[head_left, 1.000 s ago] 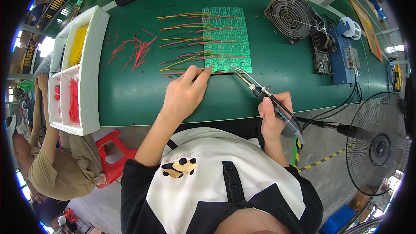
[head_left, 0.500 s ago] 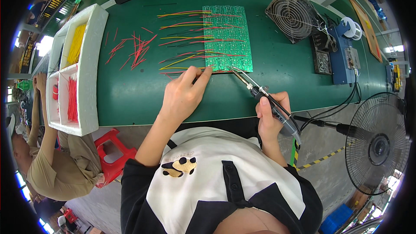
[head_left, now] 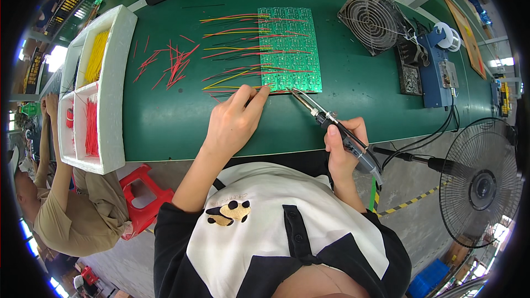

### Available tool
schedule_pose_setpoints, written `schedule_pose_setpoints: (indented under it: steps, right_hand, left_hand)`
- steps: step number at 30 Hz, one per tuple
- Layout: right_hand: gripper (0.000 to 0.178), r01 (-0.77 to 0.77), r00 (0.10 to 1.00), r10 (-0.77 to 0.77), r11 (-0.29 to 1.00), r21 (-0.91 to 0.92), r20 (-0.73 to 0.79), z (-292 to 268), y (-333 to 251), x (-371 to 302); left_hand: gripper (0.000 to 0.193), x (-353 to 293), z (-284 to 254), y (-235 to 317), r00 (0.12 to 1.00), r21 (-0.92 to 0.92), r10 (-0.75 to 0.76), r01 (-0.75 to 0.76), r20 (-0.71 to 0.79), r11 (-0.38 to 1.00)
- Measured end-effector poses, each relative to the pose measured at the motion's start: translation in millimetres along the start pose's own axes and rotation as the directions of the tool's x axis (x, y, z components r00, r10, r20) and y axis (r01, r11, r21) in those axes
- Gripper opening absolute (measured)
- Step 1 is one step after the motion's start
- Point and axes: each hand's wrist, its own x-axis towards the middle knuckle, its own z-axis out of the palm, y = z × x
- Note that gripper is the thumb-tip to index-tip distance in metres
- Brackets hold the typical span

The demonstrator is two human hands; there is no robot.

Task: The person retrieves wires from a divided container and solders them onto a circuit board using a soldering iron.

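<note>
A green circuit board panel [head_left: 301,38] lies on the bench, with red, yellow and black wires [head_left: 234,49] running left from its rows. At its near left corner, my left hand [head_left: 234,118] is closed, thumb and fingertips pinched on a thin red wire along the near edge; the fingers partly hide it. My right hand [head_left: 345,146] grips a soldering iron [head_left: 353,146], which has a thin metal tube along its side. The iron slants up and left, and its tip meets the board's near edge just right of my left fingertips.
Loose red wires [head_left: 176,63] lie left of the board. A white foam box [head_left: 118,94] holds yellow and red wires in compartments. At the right stand a small square fan [head_left: 372,19], a blue soldering station [head_left: 436,72] and a solder spool [head_left: 450,36]. Another person [head_left: 83,209] sits at left.
The soldering iron's tip has shifted slightly left and nearer to me along the board's near edge, my right hand moving with it. My left hand stays almost still.
</note>
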Motion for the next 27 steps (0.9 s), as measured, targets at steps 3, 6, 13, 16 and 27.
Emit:
schedule_pose_setpoints:
  steps: [3, 6, 13, 16, 27]
  right_hand:
    - [0.020, -0.001, 1.000, 0.001, 1.000, -0.005, 0.000, 0.4, -1.1, -0.3]
    - [0.020, -0.004, 1.000, 0.004, 1.000, -0.009, 0.007, 0.7, -2.4, -0.8]
    - [0.020, -0.008, 1.000, 0.008, 0.999, -0.035, 0.014, -1.8, -0.2, -0.4]
    - [0.020, -0.016, 1.000, 0.016, 1.000, -0.011, 0.025, 0.9, -3.2, -1.0]
    - [0.014, 0.167, 0.956, -0.117, 0.971, 0.170, -0.270, -35.1, -7.1, 23.0]
  left_hand:
    - [0.028, 0.2, -0.8, 0.0, 1.000, -0.009, -0.002, 0.002, 0.007, 1.000]
    - [0.028, 0.1, -1.4, 1.2, 1.000, -0.005, -0.005, 0.005, 0.004, 1.000]
    - [0.028, 1.6, 1.3, 1.8, 1.000, -0.017, 0.005, -0.005, 0.000, 1.000]
    - [0.028, -0.2, -3.4, 1.7, 1.000, -0.003, -0.002, 0.002, -0.004, 1.000]
    - [0.024, 1.7, -3.9, 5.8, 0.999, -0.002, -0.023, 0.023, -0.026, 1.000]
